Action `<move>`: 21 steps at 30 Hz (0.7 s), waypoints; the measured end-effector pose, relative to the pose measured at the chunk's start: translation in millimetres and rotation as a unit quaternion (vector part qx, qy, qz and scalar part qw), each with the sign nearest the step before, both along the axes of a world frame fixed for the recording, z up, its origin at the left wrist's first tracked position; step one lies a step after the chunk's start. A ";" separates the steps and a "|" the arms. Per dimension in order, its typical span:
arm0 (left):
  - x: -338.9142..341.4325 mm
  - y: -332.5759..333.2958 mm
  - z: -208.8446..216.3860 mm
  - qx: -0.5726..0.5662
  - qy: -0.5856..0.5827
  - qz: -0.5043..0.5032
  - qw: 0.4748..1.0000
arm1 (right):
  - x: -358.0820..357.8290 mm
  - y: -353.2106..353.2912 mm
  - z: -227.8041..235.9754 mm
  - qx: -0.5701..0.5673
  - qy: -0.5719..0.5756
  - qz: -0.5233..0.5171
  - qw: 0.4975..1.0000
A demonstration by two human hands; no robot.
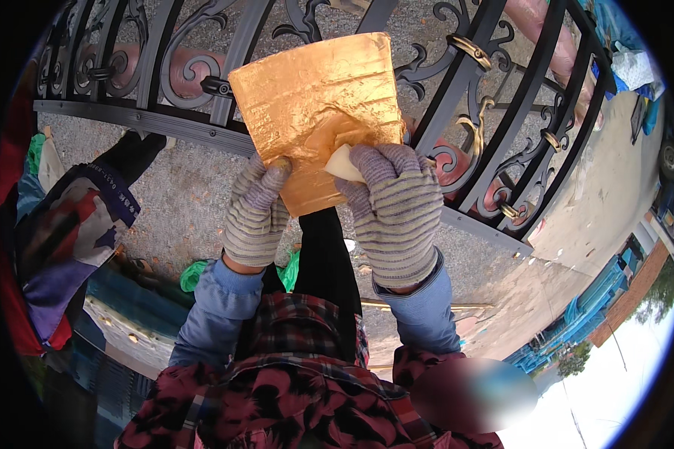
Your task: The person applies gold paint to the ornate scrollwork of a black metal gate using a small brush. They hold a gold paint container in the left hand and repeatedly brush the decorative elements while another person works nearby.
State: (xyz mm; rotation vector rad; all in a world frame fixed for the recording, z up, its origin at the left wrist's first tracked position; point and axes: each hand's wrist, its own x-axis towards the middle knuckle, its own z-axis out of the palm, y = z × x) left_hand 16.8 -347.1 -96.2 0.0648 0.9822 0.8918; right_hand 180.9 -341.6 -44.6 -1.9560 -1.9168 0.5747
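A gold-painted, stiff sheet like cardboard (322, 82) is held up in front of me, tilted, with creases and a darker, wet-looking patch near its middle. My left hand (254, 213), in a striped knit glove, grips its lower left edge, thumb on the painted face. In the same kind of glove, my right hand (398, 213) pinches a small cream-white sponge-like piece (343, 163) against the sheet's lower right part. Behind the sheet lies a black metal fence panel (150, 120) with scrolls, a few of its collars and leaves coloured gold (470, 52).
At the left is another person in red sleeves and a purple-edged apron (75, 232). Green plastic (193, 275) lies by my legs. Reddish-pink rolls (532, 22) show beneath the panel. Concrete ground (577, 224) stretches right, toward blue sheeting (584, 310).
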 end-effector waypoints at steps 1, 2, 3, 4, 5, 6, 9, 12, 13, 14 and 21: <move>-3.0 -2.3 1.3 0.003 0.004 -0.004 1.000 | -1.0 1.9 -2.3 0.009 -0.008 -0.014 1.000; 0.0 -3.6 4.5 0.000 0.008 0.014 1.000 | -1.0 2.7 -4.1 0.005 0.026 -0.057 0.998; -0.1 -1.9 8.3 -0.006 0.001 0.017 1.000 | -4.5 5.3 -2.9 0.005 0.009 -0.048 0.999; -3.1 2.9 13.3 -0.012 -0.006 0.019 1.000 | -12.2 10.1 0.2 0.005 -0.009 -0.038 0.999; -8.1 6.1 15.9 -0.020 -0.011 0.020 1.000 | -20.1 12.7 1.9 0.002 -0.025 -0.031 0.999; -14.5 8.3 15.0 -0.024 -0.010 0.019 0.999 | -25.7 13.1 3.3 -0.021 -0.035 -0.003 0.999; -28.9 13.6 12.1 -0.003 0.062 0.018 0.998 | -20.4 12.3 3.6 -0.002 0.017 -0.007 1.000; -42.8 28.6 13.8 -0.004 0.066 0.044 0.997 | 8.4 8.3 -10.4 0.001 0.130 -0.182 0.975; -48.8 33.6 12.8 -0.002 0.069 0.042 0.997 | 16.7 12.6 -18.2 0.024 0.159 -0.238 0.958; -55.5 38.4 8.6 0.011 0.083 0.035 0.996 | 27.3 17.8 -26.0 0.028 0.130 -0.223 0.966; -77.0 58.8 3.1 0.024 0.082 0.027 0.996 | 40.4 68.7 -66.2 -0.044 -0.023 -0.183 0.982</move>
